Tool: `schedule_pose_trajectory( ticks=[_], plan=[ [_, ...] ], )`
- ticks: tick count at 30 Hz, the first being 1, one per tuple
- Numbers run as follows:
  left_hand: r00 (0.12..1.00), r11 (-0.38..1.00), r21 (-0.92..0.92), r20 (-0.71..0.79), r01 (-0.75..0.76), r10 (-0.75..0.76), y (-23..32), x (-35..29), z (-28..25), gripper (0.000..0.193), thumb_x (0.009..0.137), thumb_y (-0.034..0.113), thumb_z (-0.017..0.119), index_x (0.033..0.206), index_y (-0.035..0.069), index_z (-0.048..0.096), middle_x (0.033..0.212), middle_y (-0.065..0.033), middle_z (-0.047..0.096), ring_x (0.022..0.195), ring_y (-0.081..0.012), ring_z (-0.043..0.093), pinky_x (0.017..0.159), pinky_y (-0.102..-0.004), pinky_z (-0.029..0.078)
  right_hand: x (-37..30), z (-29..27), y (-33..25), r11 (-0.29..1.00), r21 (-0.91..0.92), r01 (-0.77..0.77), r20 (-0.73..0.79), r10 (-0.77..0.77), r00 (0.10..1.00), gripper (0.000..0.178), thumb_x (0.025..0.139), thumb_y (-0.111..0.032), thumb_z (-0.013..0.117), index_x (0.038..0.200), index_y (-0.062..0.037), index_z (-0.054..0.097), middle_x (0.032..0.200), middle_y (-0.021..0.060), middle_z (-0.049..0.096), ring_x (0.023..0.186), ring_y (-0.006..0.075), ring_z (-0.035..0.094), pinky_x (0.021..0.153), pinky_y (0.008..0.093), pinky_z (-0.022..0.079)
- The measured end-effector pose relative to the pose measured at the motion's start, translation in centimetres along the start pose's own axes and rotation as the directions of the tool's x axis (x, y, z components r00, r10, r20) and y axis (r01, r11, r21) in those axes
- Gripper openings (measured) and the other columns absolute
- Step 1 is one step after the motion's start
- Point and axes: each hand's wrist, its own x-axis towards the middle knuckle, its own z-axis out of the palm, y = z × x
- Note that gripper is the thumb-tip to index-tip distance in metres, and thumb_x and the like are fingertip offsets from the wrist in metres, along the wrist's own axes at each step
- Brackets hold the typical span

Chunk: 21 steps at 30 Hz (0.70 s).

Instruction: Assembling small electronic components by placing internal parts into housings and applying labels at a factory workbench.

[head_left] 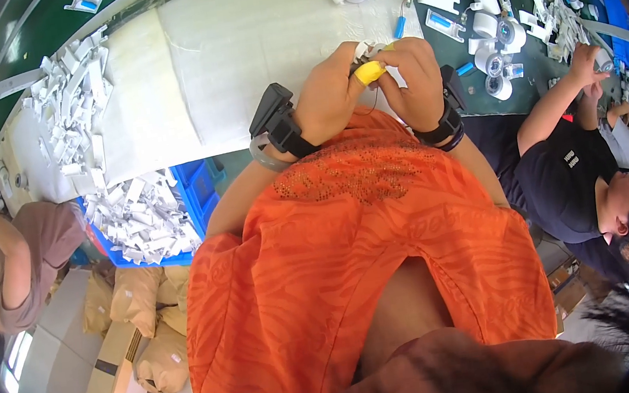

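My left hand (329, 92) and my right hand (414, 78) meet close to my body, above my orange shirt (354, 262). Between their fingertips they pinch a small white plastic part (364, 50). A yellow cover (370, 72) sits on my left thumb tip. Each wrist carries a black band with a device. The hands hover over the near edge of a white padded mat (234, 49) on the green workbench.
A heap of white plastic parts (71, 101) lies on the mat's left end; more fill a blue crate (146, 217) below. White reels and blue-and-white parts (495, 37) lie at right, where a seated person in dark clothes (574, 165) works. Another person (19, 256) sits at left.
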Motion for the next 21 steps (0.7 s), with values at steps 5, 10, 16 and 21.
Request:
schedule_pose_trajectory(
  ticks=[5, 10, 16, 21],
  plan=[
    [0.999, 1.000, -0.011, 0.033, 0.003, -0.002, -0.4, 0.0, -0.1, 0.023, 0.097, 0.012, 0.049, 0.118, 0.003, 0.052, 0.073, -0.0052, 0.056, 0.062, -0.0118, 0.051, 0.057, -0.0268, 0.043, 0.1, -0.4, 1.1, 0.994, 0.076, 0.073, 0.030, -0.076, 0.997, 0.030, 0.067, 0.005, 0.070, 0.095, -0.0052, 0.063, 0.087, 0.0103, 0.059, 0.082, 0.0307, 0.058, 0.073, 0.0383, 0.048],
    [0.999, 0.999, -0.052, 0.042, 0.007, -0.005, -0.1, -0.1, -0.1, 0.024, 0.097, 0.014, 0.050, 0.118, 0.003, 0.053, 0.071, -0.0050, 0.056, 0.062, -0.0116, 0.051, 0.057, -0.0270, 0.043, 0.2, -0.7, 1.0, 0.989, 0.116, 0.093, 0.076, -0.102, 0.992, 0.030, 0.067, 0.007, 0.070, 0.095, -0.0037, 0.063, 0.086, 0.0125, 0.059, 0.081, 0.0314, 0.059, 0.070, 0.0381, 0.049],
    [0.997, 0.998, 0.013, -0.039, -0.069, 0.070, 0.3, -0.4, 0.1, 0.020, 0.096, 0.012, 0.049, 0.113, 0.002, 0.056, 0.069, -0.0062, 0.056, 0.060, -0.0124, 0.052, 0.056, -0.0272, 0.043, -0.4, -0.1, 0.4, 0.994, 0.091, 0.061, 0.017, -0.063, 0.998, 0.030, 0.067, 0.007, 0.071, 0.093, -0.0038, 0.063, 0.087, 0.0125, 0.060, 0.088, 0.0323, 0.062, 0.076, 0.0379, 0.052],
    [0.995, 0.996, 0.002, -0.062, -0.084, 0.084, -0.1, -0.5, 0.2, 0.021, 0.098, 0.015, 0.048, 0.111, 0.002, 0.057, 0.068, -0.0048, 0.056, 0.057, -0.0111, 0.051, 0.054, -0.0261, 0.042, -0.9, 0.6, -0.3, 0.997, 0.071, -0.009, -0.033, 0.012, 0.999, 0.028, 0.068, 0.005, 0.073, 0.093, -0.0045, 0.064, 0.088, 0.0125, 0.061, 0.090, 0.0335, 0.063, 0.076, 0.0385, 0.053]
  ],
)
